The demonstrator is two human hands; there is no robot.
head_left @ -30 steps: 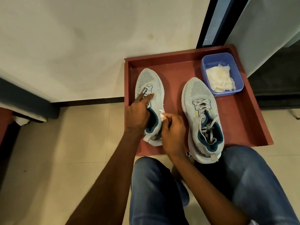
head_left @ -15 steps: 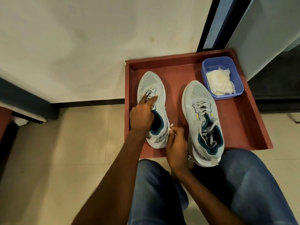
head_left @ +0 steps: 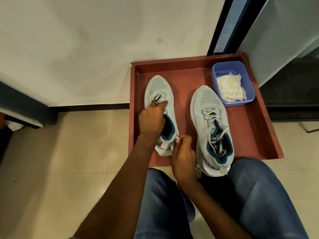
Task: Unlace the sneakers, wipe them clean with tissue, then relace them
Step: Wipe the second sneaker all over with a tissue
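Two light grey mesh sneakers with teal lining stand side by side on a red tray [head_left: 183, 73]. The left sneaker [head_left: 158, 87] has laces only near its toe end. My left hand [head_left: 151, 119] grips it over the tongue, with the fingertips on those laces. My right hand [head_left: 183, 156] pinches a small white tissue [head_left: 177, 139] against the outer side of that sneaker's heel. The right sneaker [head_left: 207, 100] is laced, its loose lace ends lying in the opening, and no hand touches it.
A blue plastic box [head_left: 214, 78] with crumpled white tissues [head_left: 231, 88] sits in the tray's back right corner. The tray rests on a tiled floor against a pale wall. My knees in blue jeans [head_left: 255, 195] are at the tray's near edge.
My right hand has slid with the tissue along the left sneaker's side from the middle back to the heel. My left hand keeps its hold over the tongue.
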